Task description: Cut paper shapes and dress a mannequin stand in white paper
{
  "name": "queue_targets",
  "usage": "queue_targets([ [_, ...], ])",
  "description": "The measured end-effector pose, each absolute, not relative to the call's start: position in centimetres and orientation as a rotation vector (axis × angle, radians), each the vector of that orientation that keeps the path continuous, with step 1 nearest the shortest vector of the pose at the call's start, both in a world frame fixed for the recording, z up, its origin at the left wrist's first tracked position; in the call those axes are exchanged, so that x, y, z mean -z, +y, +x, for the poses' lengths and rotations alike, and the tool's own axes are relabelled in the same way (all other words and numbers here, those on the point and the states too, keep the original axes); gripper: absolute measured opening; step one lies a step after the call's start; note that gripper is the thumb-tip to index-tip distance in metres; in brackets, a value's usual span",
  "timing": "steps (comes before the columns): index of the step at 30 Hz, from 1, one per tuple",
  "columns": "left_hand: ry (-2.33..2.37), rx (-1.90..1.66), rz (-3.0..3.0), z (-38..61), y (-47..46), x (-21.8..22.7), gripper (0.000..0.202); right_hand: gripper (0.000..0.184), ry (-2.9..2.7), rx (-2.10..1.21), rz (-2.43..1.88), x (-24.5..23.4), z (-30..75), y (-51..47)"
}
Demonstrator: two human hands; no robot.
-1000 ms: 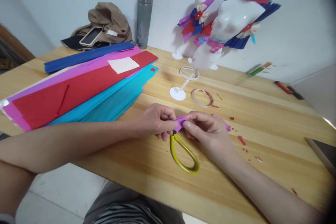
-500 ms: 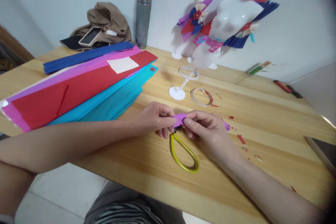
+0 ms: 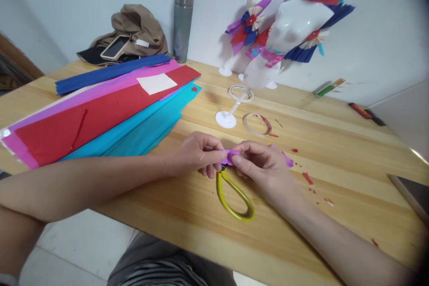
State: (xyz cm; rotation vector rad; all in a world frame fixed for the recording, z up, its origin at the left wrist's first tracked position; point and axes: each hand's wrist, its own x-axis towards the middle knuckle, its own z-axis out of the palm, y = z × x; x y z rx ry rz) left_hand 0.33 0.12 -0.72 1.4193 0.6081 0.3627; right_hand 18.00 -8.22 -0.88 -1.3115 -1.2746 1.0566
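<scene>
A small piece of purple paper is pinched between my two hands above the table. My left hand grips its left end between thumb and fingers. At its right end, my right hand has thumb and forefinger closed on it, and the paper bends up there. Just below lie scissors with yellow handles; their blades are mostly hidden under my hands. A purple scrap rests beyond my right hand.
Coloured paper sheets spread on the left. A white stand, a tape roll and a clear ring are ahead. Decorated white mannequin forms stand by the wall near a flask. Red scraps lie at right.
The purple paper was flat between my hands; now its right end is folded or curled under my right thumb. My hands have come slightly closer together.
</scene>
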Motion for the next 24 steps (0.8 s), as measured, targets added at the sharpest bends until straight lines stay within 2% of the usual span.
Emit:
queue_targets([
  [3,0.601,-0.354,1.446,0.24,0.1,0.48,0.026,0.03,-1.281,-1.022,-1.368,0.85,18.02,-8.27],
  [10,0.621,-0.308,1.442,0.45,-0.1,0.66,0.017,0.031,-1.243,-1.018,-1.366,0.91,17.83,-8.42],
  [18,0.651,-0.343,1.434,0.62,-0.26,0.89,0.015,0.038,-1.176,-1.121,-1.281,1.62,18.49,-8.68],
  [24,0.643,-0.432,1.6,0.57,-0.44,1.26,0.014,0.035,-1.116,-1.155,-1.308,1.59,18.66,-8.71],
])
